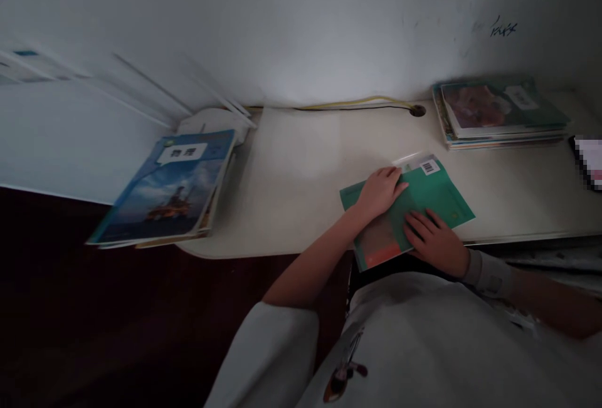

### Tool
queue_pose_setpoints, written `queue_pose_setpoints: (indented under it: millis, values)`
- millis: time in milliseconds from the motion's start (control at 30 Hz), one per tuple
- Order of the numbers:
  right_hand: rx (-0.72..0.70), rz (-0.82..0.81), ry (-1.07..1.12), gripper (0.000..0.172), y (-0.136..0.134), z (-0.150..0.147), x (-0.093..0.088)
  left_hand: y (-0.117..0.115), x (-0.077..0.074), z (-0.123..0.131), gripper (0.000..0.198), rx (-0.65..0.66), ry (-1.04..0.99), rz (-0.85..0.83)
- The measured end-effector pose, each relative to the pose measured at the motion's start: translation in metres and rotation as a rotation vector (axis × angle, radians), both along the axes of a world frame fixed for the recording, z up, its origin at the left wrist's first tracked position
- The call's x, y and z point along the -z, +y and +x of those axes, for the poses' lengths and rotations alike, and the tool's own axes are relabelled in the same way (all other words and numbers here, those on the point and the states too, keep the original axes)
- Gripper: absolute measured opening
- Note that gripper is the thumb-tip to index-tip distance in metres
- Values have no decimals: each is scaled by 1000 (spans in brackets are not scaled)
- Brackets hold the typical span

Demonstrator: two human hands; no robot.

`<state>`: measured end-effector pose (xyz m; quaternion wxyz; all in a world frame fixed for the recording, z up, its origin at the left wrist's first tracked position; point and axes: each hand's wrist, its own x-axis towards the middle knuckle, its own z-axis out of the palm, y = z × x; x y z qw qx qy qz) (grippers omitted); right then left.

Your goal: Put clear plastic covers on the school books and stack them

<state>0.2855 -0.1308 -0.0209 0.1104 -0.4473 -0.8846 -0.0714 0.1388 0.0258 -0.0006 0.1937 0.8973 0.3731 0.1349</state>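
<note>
A green book (439, 192) with a white barcode label and a clear plastic edge lies at a slant on the white table, its near corner reaching past the front edge. My left hand (382, 192) rests on its upper left part, palm down with fingers stretched out. Lower and to the right, my right hand (435, 242) lies on the near part of the cover with its fingers spread. Both palms face the book, and neither hand grips it visibly. A reddish-orange patch shows at the book's near left corner.
A stack of books (169, 188) with a blue oil-rig cover overhangs the table's left end. Another stack of books (503, 113) stands at the back right. A yellow cable (348, 104) runs along the wall into a round hole (417, 111). A phone-like device (587, 163) lies at the right.
</note>
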Motion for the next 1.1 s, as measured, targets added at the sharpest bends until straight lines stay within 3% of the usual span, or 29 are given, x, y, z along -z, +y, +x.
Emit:
queue_pose_setpoints:
  millis: [167, 333, 500, 567, 633, 733, 800, 900, 1000, 1100]
  values:
    - [-131, 46, 19, 32, 3, -7, -15, 16, -18, -8, 27, -47, -77, -230]
    - [-101, -109, 222, 36, 5, 15, -61, 32, -43, -52, 38, 121, -214, -667]
    - [24, -203, 670, 26, 14, 45, -135, 34, -59, -102, 71, -27, -519, -744]
    - [144, -213, 872, 21, 27, 56, -160, 29, -58, -106, 83, -89, -649, -711]
    - [220, -305, 1136, 25, 48, 66, -173, 21, -53, -98, 86, -125, -742, -657]
    - [197, -645, 1446, 31, 84, 79, -163, 5, -44, -76, 85, -151, -838, -651]
    - [177, -871, 1531, 31, 102, 85, -137, -8, -38, -66, 81, -169, -853, -729]
    - [293, -1155, 1606, 32, 108, 87, -86, -27, -25, -64, 67, -223, -808, -871]
    - [457, -1269, 1633, 32, 95, 80, -44, -40, -7, -71, 57, -290, -752, -958]
    - [564, -1203, 1686, 26, 83, 73, -24, -44, 11, -73, 59, -311, -696, -931]
